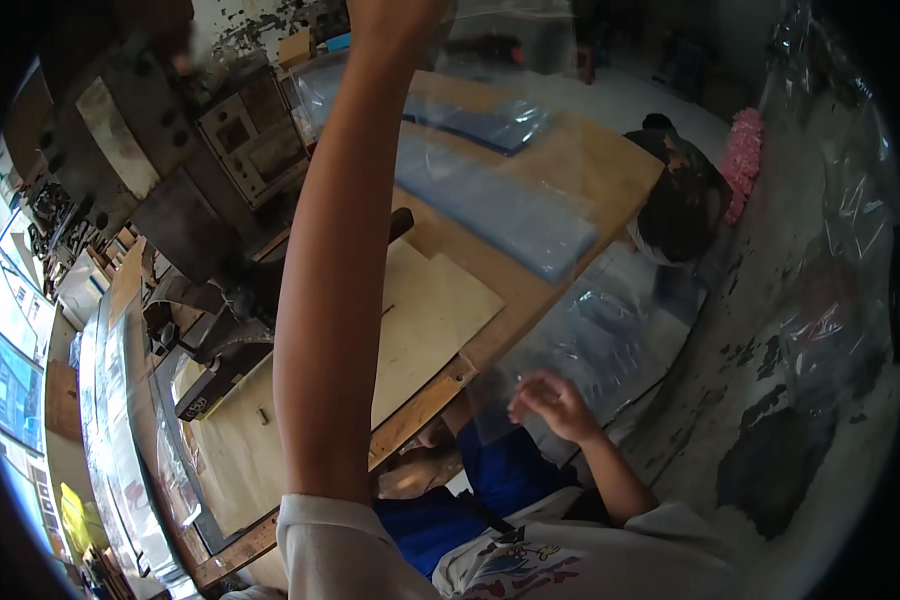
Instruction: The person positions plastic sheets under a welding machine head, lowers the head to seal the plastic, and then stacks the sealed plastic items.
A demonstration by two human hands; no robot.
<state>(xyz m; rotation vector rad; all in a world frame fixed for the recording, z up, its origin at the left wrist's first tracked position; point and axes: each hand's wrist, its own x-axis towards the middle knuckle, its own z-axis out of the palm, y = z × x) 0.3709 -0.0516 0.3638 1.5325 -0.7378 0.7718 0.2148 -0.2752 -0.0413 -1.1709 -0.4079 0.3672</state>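
Overhead, my left arm (335, 280) stretches straight up across the bench (530, 295), and the left hand runs out past the top of the frame, so I cannot tell whether its fingers are open or closed. My right hand (550, 405) hangs just off the bench's near edge, fingers loosely spread and resting on a clear plastic sheet (600, 335) that drapes down from that edge; it looks like a light touch rather than a grip, though the glare makes that uncertain. Two stacks of bluish plastic bags (500, 205) lie toward the far side of the bench. A pale board (435, 315) sits near its middle. A dark metal machine (160, 170) stands at the left end.
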